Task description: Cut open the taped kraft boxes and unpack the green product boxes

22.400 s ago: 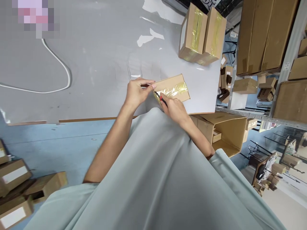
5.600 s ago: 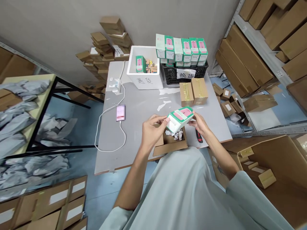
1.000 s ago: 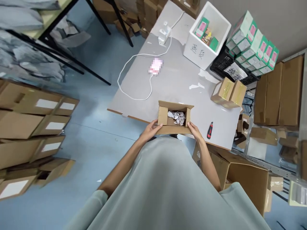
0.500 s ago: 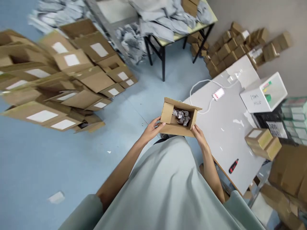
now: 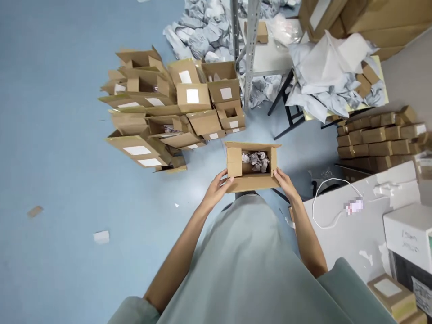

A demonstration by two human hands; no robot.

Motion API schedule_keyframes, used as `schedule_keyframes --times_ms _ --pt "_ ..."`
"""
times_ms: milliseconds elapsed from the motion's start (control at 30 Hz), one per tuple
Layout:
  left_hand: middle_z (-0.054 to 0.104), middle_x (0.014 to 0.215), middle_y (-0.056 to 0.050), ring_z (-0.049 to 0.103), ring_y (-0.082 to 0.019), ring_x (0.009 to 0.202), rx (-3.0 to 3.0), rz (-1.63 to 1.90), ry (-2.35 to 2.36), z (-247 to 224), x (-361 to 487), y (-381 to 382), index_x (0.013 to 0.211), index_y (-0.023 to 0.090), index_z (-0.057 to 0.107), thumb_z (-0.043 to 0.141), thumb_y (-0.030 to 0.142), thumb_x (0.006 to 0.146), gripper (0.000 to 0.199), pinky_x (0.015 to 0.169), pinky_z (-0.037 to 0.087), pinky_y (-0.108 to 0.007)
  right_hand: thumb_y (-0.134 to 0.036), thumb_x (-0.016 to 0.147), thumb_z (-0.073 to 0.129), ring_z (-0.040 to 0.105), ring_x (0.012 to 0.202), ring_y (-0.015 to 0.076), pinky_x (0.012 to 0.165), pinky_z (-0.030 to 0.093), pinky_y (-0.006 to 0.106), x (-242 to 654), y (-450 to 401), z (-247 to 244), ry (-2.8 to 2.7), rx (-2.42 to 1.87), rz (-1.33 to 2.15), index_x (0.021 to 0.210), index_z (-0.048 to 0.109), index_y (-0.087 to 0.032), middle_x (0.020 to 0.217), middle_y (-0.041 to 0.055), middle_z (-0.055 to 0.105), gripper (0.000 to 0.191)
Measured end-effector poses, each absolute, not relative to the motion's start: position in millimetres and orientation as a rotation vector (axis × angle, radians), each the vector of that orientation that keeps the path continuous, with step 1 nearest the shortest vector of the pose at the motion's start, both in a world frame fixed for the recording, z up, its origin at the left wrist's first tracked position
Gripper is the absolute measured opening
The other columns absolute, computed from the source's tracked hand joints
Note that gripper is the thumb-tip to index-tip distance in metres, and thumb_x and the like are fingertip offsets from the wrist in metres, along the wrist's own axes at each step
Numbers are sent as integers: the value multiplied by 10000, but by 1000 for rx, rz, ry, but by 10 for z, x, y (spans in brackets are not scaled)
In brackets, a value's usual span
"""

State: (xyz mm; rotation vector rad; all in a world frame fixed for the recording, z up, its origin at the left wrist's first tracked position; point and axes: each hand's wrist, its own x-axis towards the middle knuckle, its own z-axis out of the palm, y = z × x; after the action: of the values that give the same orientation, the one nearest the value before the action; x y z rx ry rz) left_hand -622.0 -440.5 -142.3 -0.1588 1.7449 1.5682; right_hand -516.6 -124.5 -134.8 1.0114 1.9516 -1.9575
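An open cardboard box (image 5: 251,183) is held in front of my body, its flaps folded outward. Crumpled grey paper (image 5: 259,162) lies inside it; whether anything is under the paper is hidden. My left hand (image 5: 216,189) grips the box's left end, thumb on the near flap and fingers against the side. At the right end, my right hand (image 5: 285,183) holds the near corner with its thumb on top. The fingers beneath the box are partly hidden.
Several open cardboard boxes with white labels (image 5: 192,96) stand on the floor ahead to the left. Grey plastic parcels (image 5: 202,40) are heaped behind them, near a metal rack post (image 5: 250,54). A white table (image 5: 340,243) with a cable (image 5: 315,202) is at my right. Small cartons (image 5: 378,135) are stacked along the wall.
My view has turned left, so the labelled boxes now stand nearly straight ahead and the white table has shifted right and down. Both hands still hold the box, which now sits more level.
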Motion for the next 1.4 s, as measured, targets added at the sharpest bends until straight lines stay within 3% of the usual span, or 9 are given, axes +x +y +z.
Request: schedule_keyframes --times_ms 267,433,633,767,1033,1133,1267,1400 --pt "604 1752 -157 665 -395 1532 -249 1565 1805 -1774 -7998 -4365 1663 236 634 793 726 984 852 1302 542 -532 -756 913 854 658 1554 388 1394 444 564 -7538 -988 -1653 1896 856 -1879 1522 808 -254 1525 45 806 790" --pt "631 1728 -153 565 -393 1630 -283 1598 1847 -2128 -8925 -4270 1595 199 685 798 670 1013 756 1347 495 -510 -709 977 823 573 1647 348 1442 364 528 -8646 -860 -2045 1919 804 -1831 1553 785 -240 1635 53 732 743" --pt "622 1730 -173 578 -363 1620 -333 1610 1776 -2699 -9826 -4096 1586 181 663 777 680 1024 760 1344 491 -497 -717 1006 804 467 1724 331 1461 316 500 -9586 -848 -2656 1865 947 -1778 1693 653 -223 1722 63 654 860" --pt "608 1741 -178 595 -351 1603 -372 1617 1746 -3094 -10243 -4022 1573 180 661 791 651 1016 741 1344 493 -494 -723 1003 796 446 1739 313 1462 306 504 -9993 -860 -3066 1835 1080 -1740 1722 616 -235 1756 67 616 887" --pt "603 1737 -202 631 -363 1569 -443 1561 1685 -3750 -10644 -4022 1604 188 643 832 626 979 787 1334 503 -518 -640 1008 791 572 1647 284 1388 436 466 -10379 -860 -3772 1674 1210 -1717 1739 577 -220 1784 94 586 869" --pt "517 1807 -215 606 -371 1599 -505 1453 1633 -3892 -10711 -3994 1730 227 529 849 584 985 885 1336 488 -534 -545 1075 732 553 1659 249 1353 485 491 -10412 -930 -3906 1575 1281 -1697 1818 430 -297 1844 57 510 840" --pt "265 1909 -295 569 -382 1637 -626 1339 1564 -3973 -10727 -3932 1849 215 302 866 511 987 1072 1342 463 -535 -497 1114 703 530 1677 221 1342 496 453 -10389 -1084 -3971 1484 1446 -1666 1896 144 -290 1935 106 326 983" --pt "257 1910 -299 552 -353 1652 -661 1317 1573 -3976 -10677 -3923 1875 209 197 802 488 1032 1075 1332 475 -501 -528 1120 694 589 1627 231 1338 502 485 -10334 -1165 -3938 1437 1519 -1670 1900 44 -322 1941 113 311 1036"
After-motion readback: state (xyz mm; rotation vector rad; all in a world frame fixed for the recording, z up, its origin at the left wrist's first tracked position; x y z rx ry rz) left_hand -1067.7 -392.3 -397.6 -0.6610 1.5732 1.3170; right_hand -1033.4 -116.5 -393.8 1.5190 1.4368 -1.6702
